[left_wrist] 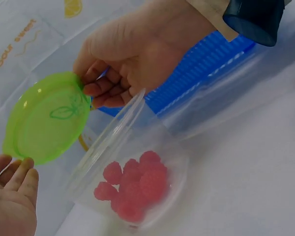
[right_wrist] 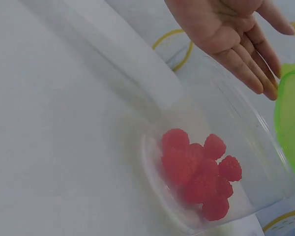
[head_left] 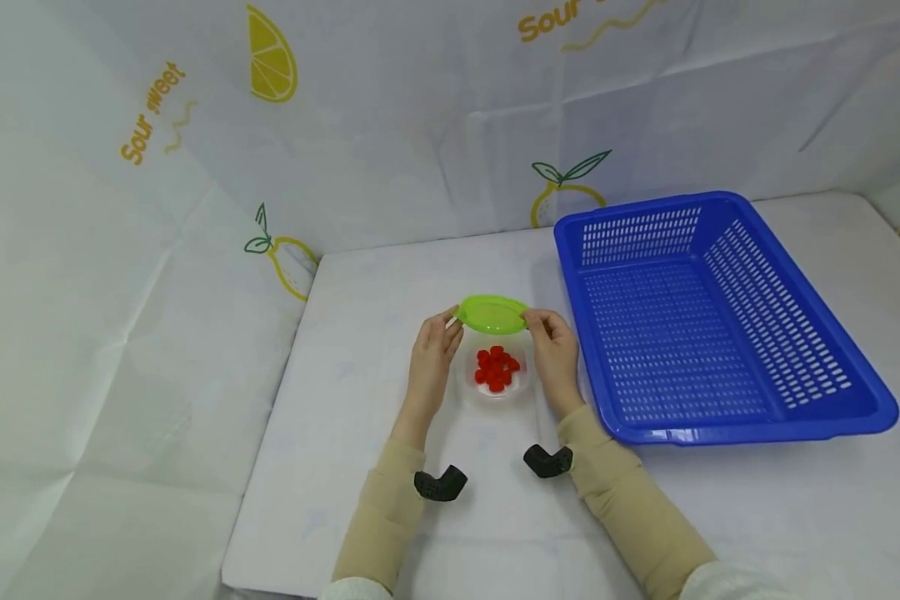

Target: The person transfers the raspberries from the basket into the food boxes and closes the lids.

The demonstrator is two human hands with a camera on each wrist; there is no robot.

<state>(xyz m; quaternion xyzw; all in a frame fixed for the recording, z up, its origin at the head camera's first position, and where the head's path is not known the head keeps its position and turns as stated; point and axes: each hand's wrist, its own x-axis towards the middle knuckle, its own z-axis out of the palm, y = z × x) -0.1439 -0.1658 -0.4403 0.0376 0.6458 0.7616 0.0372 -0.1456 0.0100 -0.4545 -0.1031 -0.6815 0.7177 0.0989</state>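
A clear plastic container [right_wrist: 246, 196] with several red raspberries [head_left: 497, 369] in it stands on the white-covered table. Above its far side, a translucent green lid [head_left: 493, 315] with a leaf outline is held tilted. My right hand [head_left: 557, 357] pinches the lid's right edge between thumb and curled fingers, as the left wrist view shows. At the opposite edge is my left hand [head_left: 431, 362], its fingers extended and fingertips at the rim. In the right wrist view the left hand [right_wrist: 236, 42] has its thumb spread apart from the fingers.
A large blue perforated basket [head_left: 720, 435] stands on the table to the right, close beside my right forearm. White cloth [head_left: 390, 150] with lemon prints hangs behind and to the left of the table [head_left: 330, 467]. A black camera mount sits on each wrist.
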